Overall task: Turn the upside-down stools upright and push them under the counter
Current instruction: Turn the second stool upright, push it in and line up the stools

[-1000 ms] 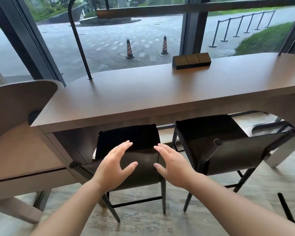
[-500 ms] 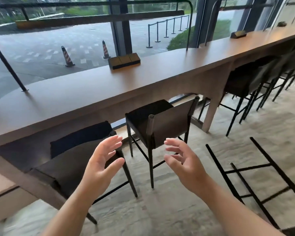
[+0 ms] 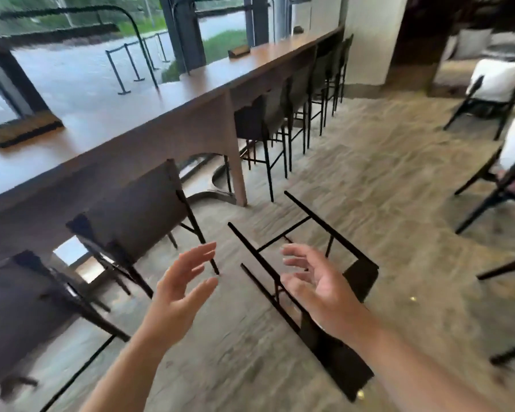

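Observation:
A black stool [image 3: 333,295] lies overturned on the floor just right of centre, its thin legs pointing up and away, its dark seat low at the right. My right hand [image 3: 318,286] hovers over its legs, fingers spread, holding nothing. My left hand [image 3: 182,289] is open too, raised left of that stool and touching nothing. Two upright stools stand at the long wooden counter [image 3: 161,99] on my left: one [image 3: 137,215] near the middle, one [image 3: 21,307] at the lower left edge.
Several more dark stools [image 3: 283,114] line the counter farther along, toward a white pillar [image 3: 366,37]. White cushioned chairs [image 3: 500,81] with black legs stand at the right. Open stone floor [image 3: 384,185] lies between counter and chairs. The view is motion-blurred.
My view has swung right, away from the two upright stools at the counter. Both hands left the stool backrest and now hang open over the overturned stool on the floor.

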A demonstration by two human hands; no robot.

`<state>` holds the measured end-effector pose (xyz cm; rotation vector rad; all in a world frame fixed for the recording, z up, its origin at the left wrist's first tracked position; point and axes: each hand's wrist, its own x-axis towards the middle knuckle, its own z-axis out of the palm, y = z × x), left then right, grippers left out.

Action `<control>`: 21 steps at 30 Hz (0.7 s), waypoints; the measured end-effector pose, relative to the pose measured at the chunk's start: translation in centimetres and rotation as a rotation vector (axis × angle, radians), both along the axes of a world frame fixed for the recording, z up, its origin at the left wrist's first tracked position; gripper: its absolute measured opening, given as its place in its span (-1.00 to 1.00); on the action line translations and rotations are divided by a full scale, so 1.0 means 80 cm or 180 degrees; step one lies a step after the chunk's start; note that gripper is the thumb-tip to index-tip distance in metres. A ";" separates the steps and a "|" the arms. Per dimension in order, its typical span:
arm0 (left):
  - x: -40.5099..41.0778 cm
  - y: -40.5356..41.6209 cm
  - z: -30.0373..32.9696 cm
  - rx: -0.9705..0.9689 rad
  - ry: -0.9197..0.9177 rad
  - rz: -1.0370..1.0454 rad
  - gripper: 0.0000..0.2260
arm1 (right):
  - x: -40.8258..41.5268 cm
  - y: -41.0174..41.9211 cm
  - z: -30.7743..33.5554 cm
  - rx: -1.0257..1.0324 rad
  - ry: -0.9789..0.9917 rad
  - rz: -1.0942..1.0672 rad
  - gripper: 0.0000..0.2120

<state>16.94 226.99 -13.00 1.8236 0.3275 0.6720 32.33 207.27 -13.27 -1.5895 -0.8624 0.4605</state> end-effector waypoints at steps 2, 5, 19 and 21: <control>0.039 -0.059 -0.002 -0.0079 -0.0050 -0.0113 -0.55 | 0.029 -0.070 -0.001 -0.0038 -0.0017 -0.0109 -0.56; 0.106 -0.161 -0.009 -0.0188 -0.0070 -0.0255 -0.59 | 0.076 -0.189 -0.002 -0.0081 -0.0019 -0.0253 -0.57; 0.323 -0.376 -0.061 -0.0466 0.0397 -0.0623 -0.62 | 0.264 -0.433 -0.045 -0.0388 0.0299 -0.0786 -0.56; 0.361 -0.386 -0.079 -0.0511 0.0405 -0.0603 -0.62 | 0.299 -0.439 -0.055 -0.0496 0.0293 -0.0750 -0.61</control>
